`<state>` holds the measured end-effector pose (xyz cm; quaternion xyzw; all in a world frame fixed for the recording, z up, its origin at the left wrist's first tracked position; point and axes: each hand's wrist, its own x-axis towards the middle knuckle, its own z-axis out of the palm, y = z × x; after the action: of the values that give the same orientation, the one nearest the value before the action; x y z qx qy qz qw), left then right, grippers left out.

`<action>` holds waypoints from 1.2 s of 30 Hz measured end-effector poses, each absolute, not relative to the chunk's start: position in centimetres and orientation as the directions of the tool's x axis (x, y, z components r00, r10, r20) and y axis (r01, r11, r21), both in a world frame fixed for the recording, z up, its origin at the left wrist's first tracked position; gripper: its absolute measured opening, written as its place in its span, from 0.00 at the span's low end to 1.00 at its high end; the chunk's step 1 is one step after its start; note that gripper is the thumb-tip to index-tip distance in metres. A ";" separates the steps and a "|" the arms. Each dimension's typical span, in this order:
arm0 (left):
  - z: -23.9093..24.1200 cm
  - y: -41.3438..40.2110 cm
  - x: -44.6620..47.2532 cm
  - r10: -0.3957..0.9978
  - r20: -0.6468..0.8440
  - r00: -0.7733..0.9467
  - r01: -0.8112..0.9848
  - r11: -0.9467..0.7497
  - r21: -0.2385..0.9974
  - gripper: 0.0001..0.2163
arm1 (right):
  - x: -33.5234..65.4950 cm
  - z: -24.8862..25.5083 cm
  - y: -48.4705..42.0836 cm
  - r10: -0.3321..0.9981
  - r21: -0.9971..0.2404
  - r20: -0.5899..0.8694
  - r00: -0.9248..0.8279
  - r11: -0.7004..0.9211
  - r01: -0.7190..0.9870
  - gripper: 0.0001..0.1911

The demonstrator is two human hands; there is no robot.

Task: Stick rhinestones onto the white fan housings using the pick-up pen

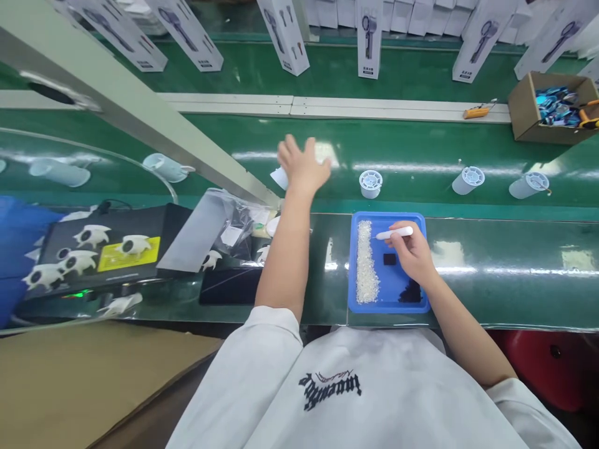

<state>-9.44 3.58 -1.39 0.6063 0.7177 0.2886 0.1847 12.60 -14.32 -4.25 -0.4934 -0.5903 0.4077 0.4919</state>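
My left hand (303,167) reaches out over the green belt (412,144), fingers spread, holding nothing. Beside its wrist is a small white piece (279,178), partly hidden, whose kind I cannot make out. My right hand (414,254) grips a white pen-like tool (395,233) over a blue tray (389,305). The tool's thin tip points at a long heap of tiny whitish pieces (367,268) along the tray's left side. Also in the tray are a small black square (389,259) and a dark pile (410,292). A pale cup-like cylinder (370,184) stands on the belt behind the tray.
More cylinders (468,180) lie along the belt. A slanting grey post (154,118) rises left of my arm. White shell parts (135,244), plastic bags (234,227) and a black box sit at left. A carton (533,112) and printed boxes (369,40) stand at the back.
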 end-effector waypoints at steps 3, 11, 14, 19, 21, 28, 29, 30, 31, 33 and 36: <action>-2.1 2.8 -12.9 0.936 -0.088 -0.341 0.790 0.336 0.513 0.34 | 12.6 -4.5 -14.2 0.987 -0.973 0.158 -0.044 0.163 0.166 0.18; -3.5 1.6 -14.6 0.981 -0.059 -0.185 0.762 0.181 0.621 0.32 | 12.5 -4.2 -14.4 0.960 -0.899 0.278 -0.038 0.274 0.342 0.11; -2.6 1.6 -14.2 0.973 -0.042 -0.226 0.690 0.191 0.698 0.29 | 12.7 -3.4 -14.3 0.929 -0.792 0.363 -0.080 0.352 0.499 0.07; 3.5 -2.7 -11.9 0.983 0.082 -0.164 0.630 0.040 0.776 0.25 | 13.9 -2.2 -14.0 0.921 -0.740 0.386 -0.060 0.348 0.575 0.08; 6.3 -5.5 -11.3 0.990 0.088 -0.110 0.682 0.011 0.732 0.25 | 14.7 -2.0 -14.6 0.914 -0.755 0.405 0.000 0.334 0.564 0.08; 6.2 -11.3 -11.7 0.953 0.302 -0.014 0.525 -0.250 0.814 0.32 | 16.3 -2.5 -18.1 0.861 -0.731 0.499 0.100 0.356 0.583 0.11; 5.4 -11.5 -11.6 0.958 0.282 -0.056 0.463 -0.225 0.858 0.33 | 16.3 -2.5 -18.2 0.860 -0.720 0.504 0.082 0.366 0.589 0.11; 4.7 -11.7 -11.6 0.962 0.256 -0.093 0.395 -0.200 0.897 0.33 | 16.2 -2.5 -18.2 0.858 -0.709 0.509 0.062 0.377 0.596 0.11; 4.2 -11.8 -11.4 0.966 0.227 -0.120 0.330 -0.177 0.927 0.32 | 16.1 -2.5 -18.2 0.859 -0.699 0.510 0.044 0.385 0.603 0.11; 3.4 -12.0 -11.2 0.974 0.171 -0.151 0.226 -0.135 0.965 0.30 | 15.9 -2.5 -18.0 0.866 -0.690 0.499 0.017 0.386 0.612 0.10; 3.1 -12.3 -11.0 0.979 0.110 -0.171 0.145 -0.085 0.986 0.27 | 15.9 -2.6 -17.8 0.885 -0.695 0.465 -0.009 0.371 0.615 0.10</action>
<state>-10.97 -12.34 3.13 0.5103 0.5508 0.5311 0.3926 15.94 -17.76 -2.57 -0.5402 -0.6943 0.1497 0.4513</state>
